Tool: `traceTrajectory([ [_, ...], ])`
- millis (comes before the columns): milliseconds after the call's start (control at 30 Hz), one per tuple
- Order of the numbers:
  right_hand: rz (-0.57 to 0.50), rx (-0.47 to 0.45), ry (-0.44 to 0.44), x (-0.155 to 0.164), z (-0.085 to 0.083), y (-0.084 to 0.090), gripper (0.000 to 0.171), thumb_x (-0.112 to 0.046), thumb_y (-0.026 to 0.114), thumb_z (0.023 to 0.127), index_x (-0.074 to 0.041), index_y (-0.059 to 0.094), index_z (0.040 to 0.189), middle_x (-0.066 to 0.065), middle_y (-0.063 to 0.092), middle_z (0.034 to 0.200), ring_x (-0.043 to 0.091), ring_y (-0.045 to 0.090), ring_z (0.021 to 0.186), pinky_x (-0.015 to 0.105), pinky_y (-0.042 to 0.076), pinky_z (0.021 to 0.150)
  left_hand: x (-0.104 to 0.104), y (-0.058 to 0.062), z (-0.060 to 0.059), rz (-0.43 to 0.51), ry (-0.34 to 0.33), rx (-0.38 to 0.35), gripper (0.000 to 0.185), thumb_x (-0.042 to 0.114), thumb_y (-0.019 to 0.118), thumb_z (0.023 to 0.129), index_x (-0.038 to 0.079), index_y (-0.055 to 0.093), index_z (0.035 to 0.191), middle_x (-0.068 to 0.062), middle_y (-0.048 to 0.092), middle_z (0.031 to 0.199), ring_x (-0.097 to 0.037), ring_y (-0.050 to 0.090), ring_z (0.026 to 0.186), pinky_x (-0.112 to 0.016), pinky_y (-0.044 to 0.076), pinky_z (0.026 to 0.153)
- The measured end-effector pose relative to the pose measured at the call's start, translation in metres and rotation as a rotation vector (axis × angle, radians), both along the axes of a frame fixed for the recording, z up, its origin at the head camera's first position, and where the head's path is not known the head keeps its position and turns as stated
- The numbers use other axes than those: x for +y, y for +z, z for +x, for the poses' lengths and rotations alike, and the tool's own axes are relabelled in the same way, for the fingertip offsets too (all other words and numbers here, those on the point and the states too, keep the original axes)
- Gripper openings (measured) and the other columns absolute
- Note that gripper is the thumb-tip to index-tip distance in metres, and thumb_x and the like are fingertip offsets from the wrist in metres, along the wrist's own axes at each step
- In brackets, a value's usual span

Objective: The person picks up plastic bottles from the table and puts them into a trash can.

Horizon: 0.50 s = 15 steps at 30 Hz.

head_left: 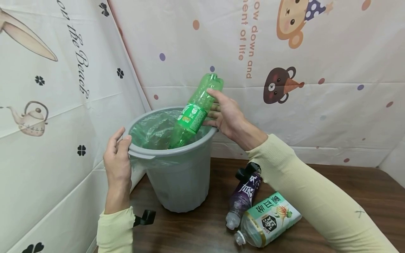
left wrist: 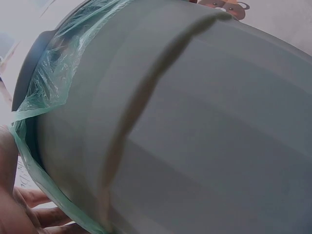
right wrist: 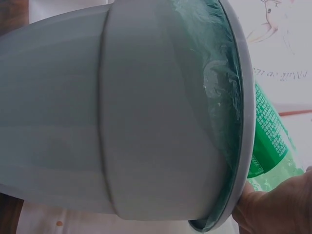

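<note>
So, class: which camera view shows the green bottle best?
The head view: the whole green bottle slants into the grey bin, right hand on it. The right wrist view catches only its label; the left wrist view shows none.

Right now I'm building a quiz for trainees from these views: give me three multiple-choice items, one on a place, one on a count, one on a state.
1. Where does the green bottle stand?
A. flat on the table
B. slanted in the lined grey bin
C. behind the bin

2. How many bottles lie on the brown table?
A. two
B. four
C. none

3. What is the left hand doing?
A. lifting the purple bottle
B. resting flat on the table
C. gripping the bin's rim

Answers:
1 B, its lower end is inside the bin, and the right hand holds its upper part.
2 A, the purple bottle and the pale-green-labelled bottle lie side by side.
3 C, its fingers curl over the rim.
</note>
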State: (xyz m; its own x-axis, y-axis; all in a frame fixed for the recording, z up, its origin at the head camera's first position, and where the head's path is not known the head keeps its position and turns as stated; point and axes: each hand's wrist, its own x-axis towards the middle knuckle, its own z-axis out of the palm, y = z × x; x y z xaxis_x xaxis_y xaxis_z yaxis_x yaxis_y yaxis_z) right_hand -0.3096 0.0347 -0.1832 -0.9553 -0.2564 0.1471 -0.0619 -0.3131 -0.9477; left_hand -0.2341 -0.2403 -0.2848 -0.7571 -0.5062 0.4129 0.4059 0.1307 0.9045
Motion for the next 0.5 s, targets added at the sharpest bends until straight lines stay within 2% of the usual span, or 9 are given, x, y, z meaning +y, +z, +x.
traceTrajectory([
  [200,0.052,0.017,0.012,-0.0008,0.0015,0.0008,0.068,-0.04,0.056,0.11,0.004,0.036,0.159,0.026,0.05,0.15,0.038,0.058,0.134,0.053,0.054,0.101,0.0005,-0.0004,-0.0007,-0.002,0.0,0.004,0.047,0.036,0.057,0.109,0.023,0.057,0.154,-0.011,0.064,0.127,-0.02,0.062,0.11,-0.03,0.044,0.096],
  [333,0.049,0.006,0.017,-0.0005,0.0026,0.0008,0.07,-0.037,0.058,0.11,0.003,0.033,0.162,0.026,0.052,0.15,0.035,0.059,0.134,0.052,0.056,0.097,0.0008,-0.0003,-0.0007,-0.005,0.004,0.003,0.047,0.036,0.057,0.109,0.023,0.057,0.155,-0.012,0.065,0.126,-0.02,0.063,0.109,-0.029,0.045,0.094],
  [500,0.037,-0.003,0.015,0.0001,0.0027,0.0002,0.066,-0.035,0.059,0.11,0.002,0.037,0.16,0.024,0.055,0.148,0.033,0.061,0.133,0.051,0.058,0.095,0.0009,-0.0004,-0.0007,-0.006,0.004,0.002,0.047,0.036,0.056,0.11,0.022,0.056,0.155,-0.011,0.065,0.124,-0.021,0.063,0.109,-0.03,0.044,0.095],
])
